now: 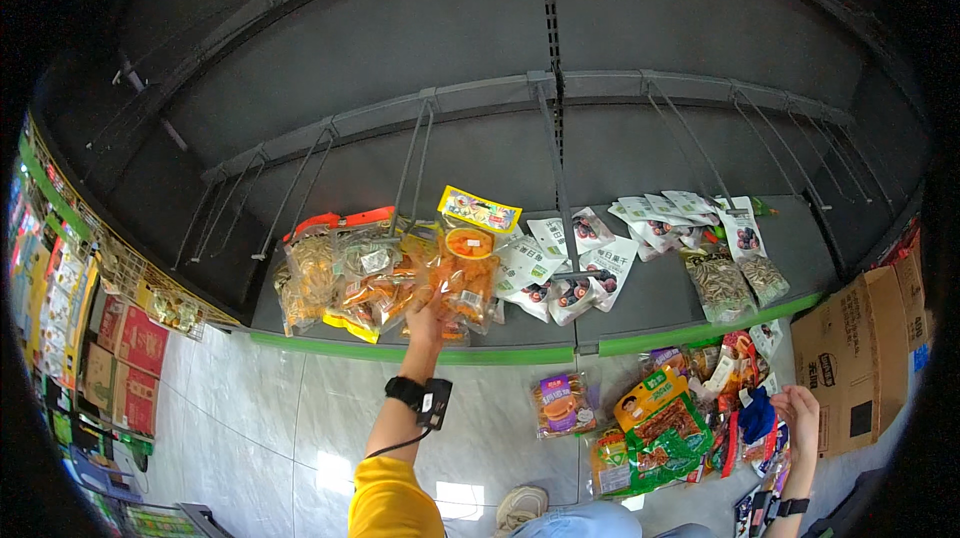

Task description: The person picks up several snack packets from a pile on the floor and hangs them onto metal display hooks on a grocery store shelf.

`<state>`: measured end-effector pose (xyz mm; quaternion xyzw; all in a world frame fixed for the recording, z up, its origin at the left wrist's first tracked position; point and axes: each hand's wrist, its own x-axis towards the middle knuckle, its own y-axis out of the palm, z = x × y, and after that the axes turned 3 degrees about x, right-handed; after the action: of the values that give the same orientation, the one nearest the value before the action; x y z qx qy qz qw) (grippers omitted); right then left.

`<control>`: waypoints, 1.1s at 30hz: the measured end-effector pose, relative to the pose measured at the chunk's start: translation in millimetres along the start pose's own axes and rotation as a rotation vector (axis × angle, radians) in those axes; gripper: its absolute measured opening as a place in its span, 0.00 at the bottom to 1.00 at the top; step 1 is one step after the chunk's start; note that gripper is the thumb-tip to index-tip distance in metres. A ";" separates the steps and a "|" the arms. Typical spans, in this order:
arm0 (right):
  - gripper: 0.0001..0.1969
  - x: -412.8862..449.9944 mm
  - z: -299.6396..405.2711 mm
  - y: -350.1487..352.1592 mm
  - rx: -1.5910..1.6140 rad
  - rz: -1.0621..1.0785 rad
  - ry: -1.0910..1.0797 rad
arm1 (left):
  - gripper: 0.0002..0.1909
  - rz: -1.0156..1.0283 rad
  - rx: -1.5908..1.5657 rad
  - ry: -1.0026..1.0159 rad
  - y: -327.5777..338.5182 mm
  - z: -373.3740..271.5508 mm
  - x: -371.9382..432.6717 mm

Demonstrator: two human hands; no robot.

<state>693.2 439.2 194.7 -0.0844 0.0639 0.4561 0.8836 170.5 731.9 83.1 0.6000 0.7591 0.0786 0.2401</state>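
My left hand (426, 311) grips the lower side of a clear bag of orange dried fruit (463, 286) with a yellow header. The bag stands over the grey shelf (517, 339), in front of other snack bags. To its left lie bags of pale dried food (311, 264) and orange snacks (382, 294). White pouches with dark fruit pictures (577, 298) lie to its right. At the far right my right hand (799, 407) is raised with bent fingers beside a dark blue cloth-like item (757, 416); whether it touches it is unclear.
Long metal display hooks (559, 185) project from the rack above the shelf. Snack packets (664, 425) are heaped on the tiled floor, near a purple-labelled packet (561, 404). Bags of seeds (718, 284) lie on the right shelf. A cardboard box (847, 365) stands at the right.
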 end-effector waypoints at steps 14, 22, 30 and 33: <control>0.29 2.9 -3.9 155.3 0.142 0.926 0.171 | 0.14 0.534 -0.098 -0.262 33.8 -11.8 -126.2; 0.23 8.7 -24.2 156.6 0.617 0.604 0.297 | 0.14 0.825 -0.068 -0.607 121.4 54.9 -149.6; 0.24 33.0 -18.4 154.6 0.274 0.521 0.290 | 0.14 0.641 -0.212 -0.586 67.9 76.2 -111.9; 0.19 49.6 -17.3 164.2 0.369 0.370 0.290 | 0.15 0.541 -0.063 -0.604 -6.5 70.7 -99.9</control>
<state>587.0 568.5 153.4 0.0264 0.2857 0.5731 0.7676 213.7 623.4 45.9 0.7665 0.4664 -0.0174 0.4413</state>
